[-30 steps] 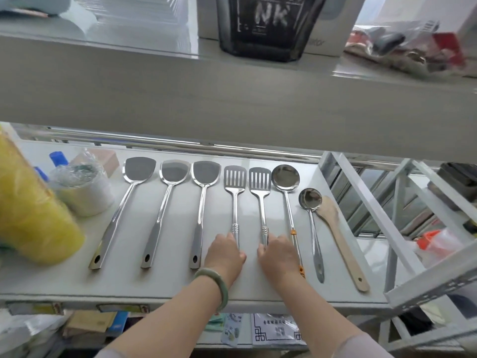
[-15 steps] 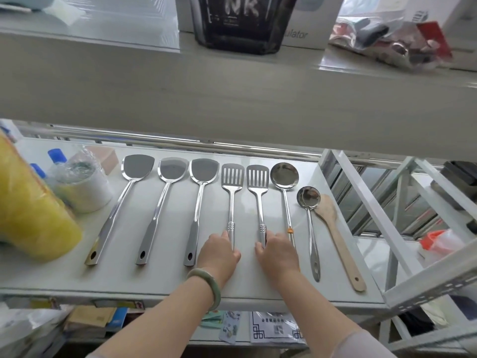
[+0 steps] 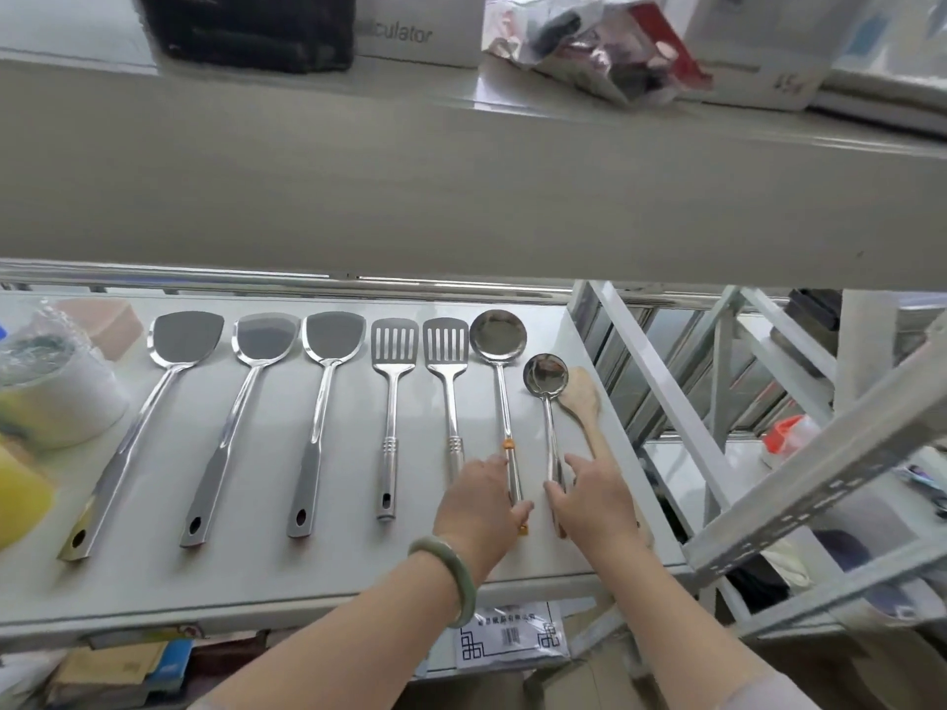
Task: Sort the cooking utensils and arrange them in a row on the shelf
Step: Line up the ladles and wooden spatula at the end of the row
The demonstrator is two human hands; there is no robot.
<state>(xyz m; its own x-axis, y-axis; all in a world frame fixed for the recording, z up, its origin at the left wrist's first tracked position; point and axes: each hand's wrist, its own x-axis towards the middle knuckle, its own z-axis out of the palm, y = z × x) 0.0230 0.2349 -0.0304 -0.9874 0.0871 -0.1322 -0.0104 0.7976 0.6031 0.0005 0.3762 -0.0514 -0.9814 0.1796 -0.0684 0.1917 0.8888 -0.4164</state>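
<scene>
White shelf (image 3: pixel 287 576) first: on it I see eight utensils in a row, handles toward me. From the left lie three solid steel turners (image 3: pixel 328 397), then two slotted turners (image 3: pixel 394 397), a large ladle (image 3: pixel 498 334), a small ladle (image 3: pixel 546 374) and a wooden spoon (image 3: pixel 581 397) at the right end. I see my left hand (image 3: pixel 479 509), with a green bangle (image 3: pixel 451 576) on its wrist, resting on the large ladle's handle, fingers loosely curled against it. My right hand (image 3: pixel 597 499) lies on the small ladle's handle, fingers spread and slightly bent, covering the wooden spoon's lower handle. I cannot tell whether either hand pinches.
</scene>
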